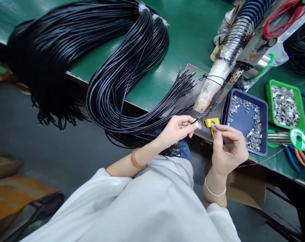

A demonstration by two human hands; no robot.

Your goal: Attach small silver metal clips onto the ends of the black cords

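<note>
My left hand (180,128) pinches a black cable (195,120) near its stripped end, where thin bare wires stick out. Close by on the right, my right hand (229,146) holds a small metal clip (214,127) between thumb and fingertips. Just behind that clip sits a yellow block (211,122) at the edge of the brown board (190,72). A long bundle of black cables (132,70) loops over the bench edge, its stripped ends fanned out on the board. Similar metal clips lie in the blue tray (239,117) beside my right hand.
A ducted hose (214,75) and a soldering iron (229,84) slant down over the board. At right are a green tray (285,106) of metal pieces, a solder spool (298,139) and pliers (293,159). Another black cable bundle (41,53) hangs off the bench at left.
</note>
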